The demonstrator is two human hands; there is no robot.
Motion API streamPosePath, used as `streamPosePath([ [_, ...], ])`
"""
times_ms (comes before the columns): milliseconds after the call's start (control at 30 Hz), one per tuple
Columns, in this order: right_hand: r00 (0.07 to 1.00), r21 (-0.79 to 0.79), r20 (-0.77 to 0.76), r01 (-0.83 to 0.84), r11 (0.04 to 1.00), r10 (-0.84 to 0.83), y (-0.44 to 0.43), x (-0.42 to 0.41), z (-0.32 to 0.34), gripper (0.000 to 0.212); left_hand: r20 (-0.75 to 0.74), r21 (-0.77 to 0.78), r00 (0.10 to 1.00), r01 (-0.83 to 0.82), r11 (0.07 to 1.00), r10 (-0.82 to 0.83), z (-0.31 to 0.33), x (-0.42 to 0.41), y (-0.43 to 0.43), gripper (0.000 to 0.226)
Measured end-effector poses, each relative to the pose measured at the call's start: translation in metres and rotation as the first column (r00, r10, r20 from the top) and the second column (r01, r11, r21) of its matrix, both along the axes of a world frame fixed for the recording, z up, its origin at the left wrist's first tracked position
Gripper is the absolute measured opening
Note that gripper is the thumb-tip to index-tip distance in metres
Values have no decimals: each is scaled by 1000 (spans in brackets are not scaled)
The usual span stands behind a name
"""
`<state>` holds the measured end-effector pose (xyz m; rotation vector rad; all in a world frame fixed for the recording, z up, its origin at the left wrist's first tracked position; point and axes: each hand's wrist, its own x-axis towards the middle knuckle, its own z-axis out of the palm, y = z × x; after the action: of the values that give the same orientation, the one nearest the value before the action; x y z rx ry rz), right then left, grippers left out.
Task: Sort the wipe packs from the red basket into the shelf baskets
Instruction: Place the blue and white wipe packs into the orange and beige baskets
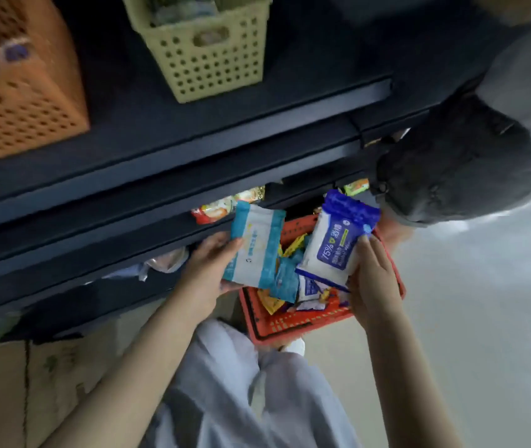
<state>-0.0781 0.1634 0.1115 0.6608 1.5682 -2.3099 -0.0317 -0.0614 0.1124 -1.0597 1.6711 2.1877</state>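
Observation:
The red basket [293, 324] stands on the floor below me with several wipe packs and small sachets inside. My left hand [207, 266] grips a teal and white wipe pack [256, 245] above the basket's left side. A blue and white wipe pack [337, 240] marked 75% is held by my right hand [374, 276] over the basket's right side. Up on the dark shelf [193, 124] sit an orange perforated basket [21, 92] at the left and a beige perforated basket [212, 50] in the middle.
Snack packets [219, 210] lie on a lower shelf just behind the red basket. A person in dark and grey clothing [471, 156] crouches at the right, close to the basket. My own legs in pale trousers [241, 392] are below, with cardboard [15, 392] at the lower left.

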Motion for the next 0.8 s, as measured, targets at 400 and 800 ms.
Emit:
streamPosePath([
  [400,961,69,-239,-128,989,141,-135,-3,178,9,-293,-76,955,-63,995,38,165,42,-132,33],
  [800,963,13,-238,-129,992,128,-292,5,217,31,-409,-135,912,-104,985,40,215,52,-299,27],
])
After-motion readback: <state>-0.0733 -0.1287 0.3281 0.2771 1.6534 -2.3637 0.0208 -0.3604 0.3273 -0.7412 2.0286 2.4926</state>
